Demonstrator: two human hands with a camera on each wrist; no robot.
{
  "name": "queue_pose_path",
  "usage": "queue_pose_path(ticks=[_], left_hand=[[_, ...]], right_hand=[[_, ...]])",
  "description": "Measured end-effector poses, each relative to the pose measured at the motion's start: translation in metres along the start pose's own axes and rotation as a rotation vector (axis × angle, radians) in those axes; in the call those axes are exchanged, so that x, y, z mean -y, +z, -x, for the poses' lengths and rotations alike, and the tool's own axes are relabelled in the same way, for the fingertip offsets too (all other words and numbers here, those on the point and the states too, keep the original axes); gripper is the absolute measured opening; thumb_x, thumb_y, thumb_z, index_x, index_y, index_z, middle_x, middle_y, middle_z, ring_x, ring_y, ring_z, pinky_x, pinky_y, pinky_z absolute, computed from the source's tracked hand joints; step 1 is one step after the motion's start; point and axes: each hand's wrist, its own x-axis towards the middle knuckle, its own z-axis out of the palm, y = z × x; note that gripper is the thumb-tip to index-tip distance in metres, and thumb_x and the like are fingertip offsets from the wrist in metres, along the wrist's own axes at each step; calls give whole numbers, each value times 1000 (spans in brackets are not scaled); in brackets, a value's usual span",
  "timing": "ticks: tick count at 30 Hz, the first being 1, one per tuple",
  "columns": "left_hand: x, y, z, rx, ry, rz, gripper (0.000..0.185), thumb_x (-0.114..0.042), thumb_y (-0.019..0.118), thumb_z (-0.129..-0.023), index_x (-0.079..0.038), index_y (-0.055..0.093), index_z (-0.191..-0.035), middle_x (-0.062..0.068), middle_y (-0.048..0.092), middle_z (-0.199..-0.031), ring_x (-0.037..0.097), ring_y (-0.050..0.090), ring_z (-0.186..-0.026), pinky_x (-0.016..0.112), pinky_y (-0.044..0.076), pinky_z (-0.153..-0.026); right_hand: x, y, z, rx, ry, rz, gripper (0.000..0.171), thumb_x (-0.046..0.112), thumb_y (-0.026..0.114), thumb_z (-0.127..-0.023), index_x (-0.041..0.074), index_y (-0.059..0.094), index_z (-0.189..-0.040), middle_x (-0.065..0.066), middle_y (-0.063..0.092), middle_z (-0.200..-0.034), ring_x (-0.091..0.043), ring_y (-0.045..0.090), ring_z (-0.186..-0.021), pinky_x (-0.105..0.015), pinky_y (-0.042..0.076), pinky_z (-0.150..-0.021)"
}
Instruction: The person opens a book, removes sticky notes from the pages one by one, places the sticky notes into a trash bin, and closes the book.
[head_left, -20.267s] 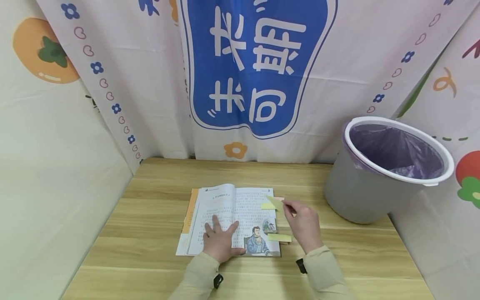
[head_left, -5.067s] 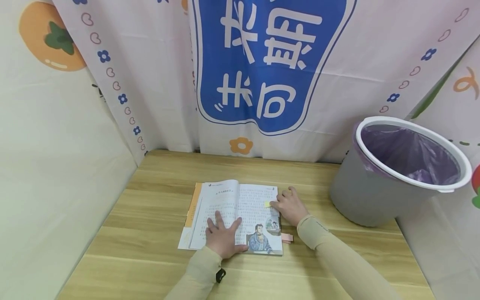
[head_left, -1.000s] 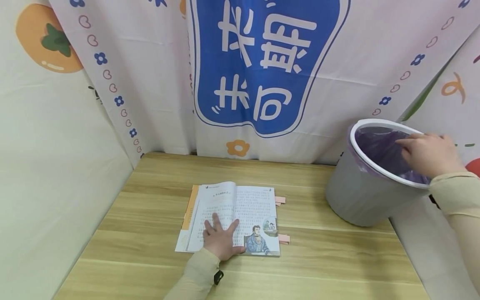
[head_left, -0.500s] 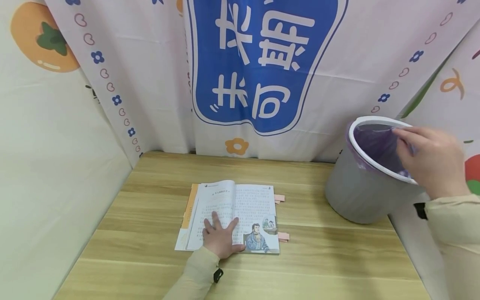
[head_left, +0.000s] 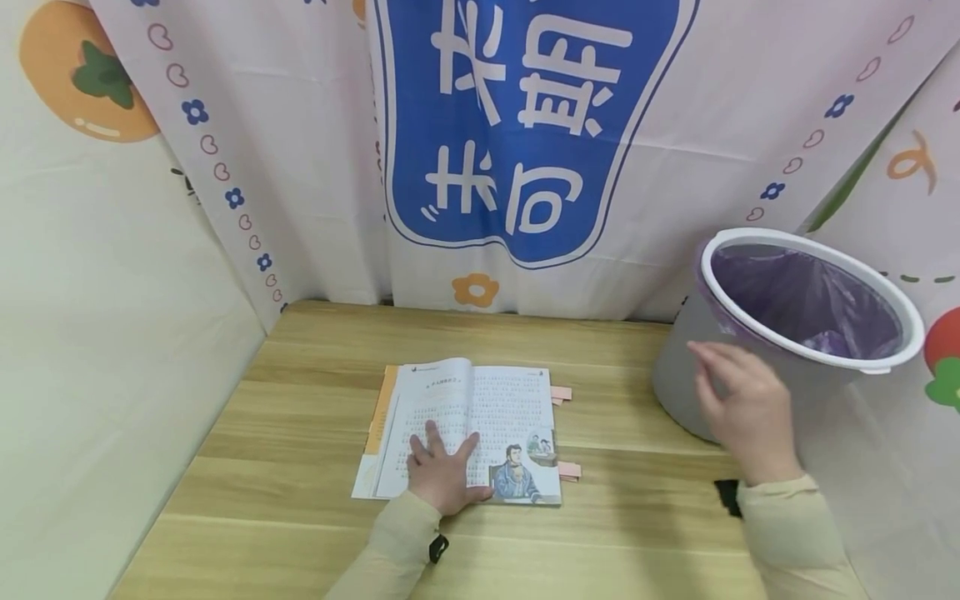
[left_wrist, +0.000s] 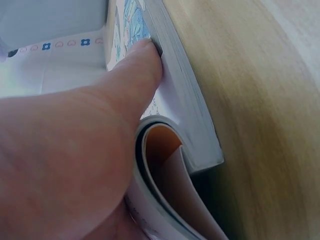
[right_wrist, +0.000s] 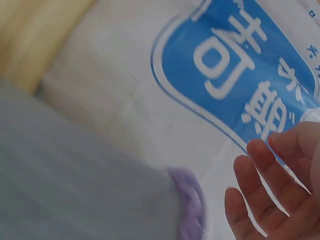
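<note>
An open book (head_left: 480,417) with printed text and a drawn portrait lies on the wooden table (head_left: 315,500). My left hand (head_left: 442,471) presses flat on its pages, fingers spread; the left wrist view shows a fingertip on the page edge of the book (left_wrist: 185,115). Pink sticky tabs (head_left: 567,471) poke out from the book's right edge. My right hand (head_left: 738,404) hovers empty in front of the grey bin (head_left: 690,375), fingers straight and relaxed. The right wrist view shows those fingers (right_wrist: 270,185) beside the bin's grey wall (right_wrist: 75,180).
The grey bin with a white rim (head_left: 750,242) and purple liner (head_left: 810,300) stands at the table's right back corner. Printed cloth (head_left: 510,125) with a blue sign hangs close behind and on both sides. Bare wood lies left of and before the book.
My right hand has left the bin's mouth and come down and leftward, empty, in front of the bin. Earlier it pinched a yellow tab off the page. The left hand stayed put.
</note>
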Motion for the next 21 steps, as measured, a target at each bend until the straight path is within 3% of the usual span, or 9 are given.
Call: queue_pose_path(ticks=[3,10,17,21], left_hand=[[-1,0,0,-4,0,-7,92,-69,70,-76,-27,41,-152,46,10,-151,71,19,-129,72,32,-101],[-3,1,-2,-5,7,5,92,-68,70,-77,-26,40,-153,46,9,-150,71,18,-130,72,32,-101],[-3,1,-1,2,5,5,92,-68,70,-77,-26,40,-153,46,8,-151,72,17,-130,73,31,-101],[-3,-1,-1,6,1,8,92,-67,71,-77,-25,40,-153,46,8,-150,72,17,-130,73,31,-101]], right_hand=[[9,20,26,42,39,-37,28,-7,70,-79,1,75,-105,-15,73,-99,-33,68,-85,-34,52,-81],[19,64,86,182,149,-95,25,-10,73,-79,-3,75,-103,-16,73,-100,-28,72,-81,-36,57,-70],[43,93,139,354,308,-146,26,-9,73,-80,-2,74,-105,-15,73,-102,-21,71,-80,-29,59,-67],[58,102,156,402,407,-199,25,-8,72,-82,-3,73,-106,-17,72,-103,-26,72,-83,-28,59,-69]])
